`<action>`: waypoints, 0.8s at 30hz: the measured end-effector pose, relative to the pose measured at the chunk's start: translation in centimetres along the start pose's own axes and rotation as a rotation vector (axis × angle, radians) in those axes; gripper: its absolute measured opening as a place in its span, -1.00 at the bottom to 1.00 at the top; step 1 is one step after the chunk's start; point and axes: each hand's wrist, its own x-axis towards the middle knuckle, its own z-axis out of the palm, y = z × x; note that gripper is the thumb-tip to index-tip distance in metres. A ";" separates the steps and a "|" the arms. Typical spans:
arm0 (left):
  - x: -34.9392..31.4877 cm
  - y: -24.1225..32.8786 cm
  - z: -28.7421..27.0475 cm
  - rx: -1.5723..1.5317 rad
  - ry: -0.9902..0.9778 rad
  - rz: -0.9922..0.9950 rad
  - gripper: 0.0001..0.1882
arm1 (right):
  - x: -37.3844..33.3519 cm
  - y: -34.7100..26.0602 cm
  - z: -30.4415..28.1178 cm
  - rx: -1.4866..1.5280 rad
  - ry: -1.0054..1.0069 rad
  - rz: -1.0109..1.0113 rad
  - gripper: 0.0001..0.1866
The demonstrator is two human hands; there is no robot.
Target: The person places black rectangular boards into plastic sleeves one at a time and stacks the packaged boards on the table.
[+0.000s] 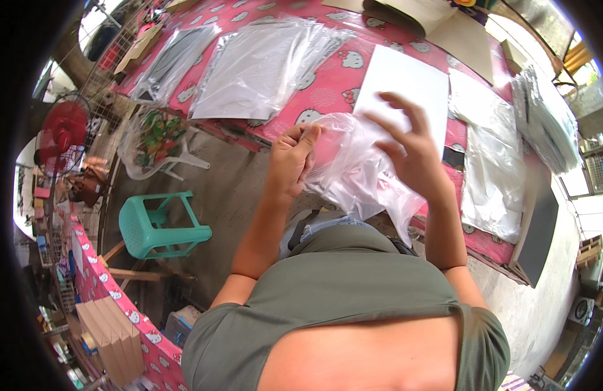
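My left hand [293, 156] pinches the edge of a clear plastic bag [353, 163], its thumb pressed on the film. The bag hangs crumpled over the table's front edge, in front of my body. To its right, my right hand [409, 146] is raised with fingers spread and smeared by motion; nothing shows in its grip. Just beyond it, a white sheet [405, 85] lies flat on the pink patterned tablecloth [324, 88]. Farther left on the table rests a stack of plastic-sleeved sheets [259, 68].
More clear sleeves [493, 189] lie on the table's right, beside a pile of wrapped sheets [542, 117] and a dark board [539, 228]. Brown card [461, 42] is at the back. On the left floor stand a green stool [161, 225] and a red fan [63, 133].
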 end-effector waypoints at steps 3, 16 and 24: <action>1.6 0.7 1.1 0.147 -0.268 -0.171 -0.85 | 0.6 -0.7 -0.3 -0.180 -0.164 -0.187 -0.56; -3.1 -2.6 7.1 -0.057 -0.361 0.396 -0.54 | -1.1 0.4 -1.0 -0.071 0.127 0.209 -0.92; 0.0 -5.6 5.7 0.243 -0.636 0.107 -0.80 | -2.3 -2.3 -3.2 -0.218 -0.192 0.152 -0.86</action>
